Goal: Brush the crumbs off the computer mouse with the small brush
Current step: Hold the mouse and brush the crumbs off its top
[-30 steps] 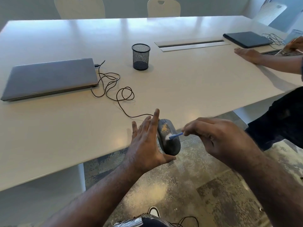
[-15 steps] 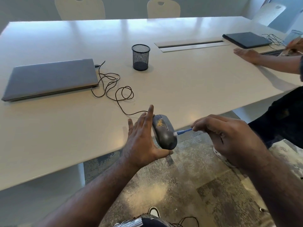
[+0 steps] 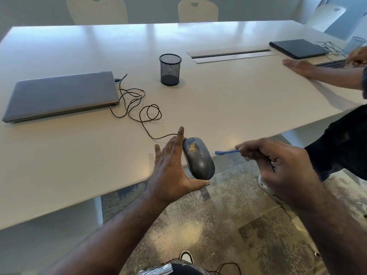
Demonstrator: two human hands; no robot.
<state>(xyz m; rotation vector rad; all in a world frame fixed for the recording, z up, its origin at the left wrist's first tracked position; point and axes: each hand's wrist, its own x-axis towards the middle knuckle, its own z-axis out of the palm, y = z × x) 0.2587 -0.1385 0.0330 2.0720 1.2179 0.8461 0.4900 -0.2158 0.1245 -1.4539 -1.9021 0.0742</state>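
White meeting table [image 3: 228,108] edge: I see right hand [image 3: 278,165] pinching small blue brush [image 3: 226,152], now pulled clear of dark grey corded mouse [image 3: 198,158] cradled in left hand [image 3: 170,175]; orange crumbs [image 3: 192,148] remain, so another stroke needed.

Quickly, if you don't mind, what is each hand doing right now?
Left hand: holding the computer mouse, fingers extended.
Right hand: closed on the small brush, its tip clear of the mouse.

A closed grey laptop [image 3: 61,95] lies on the white desk [image 3: 228,100]; a mesh cup [image 3: 170,69] stands mid-desk; a dark laptop [image 3: 298,48], seemingly closed, sits far right.
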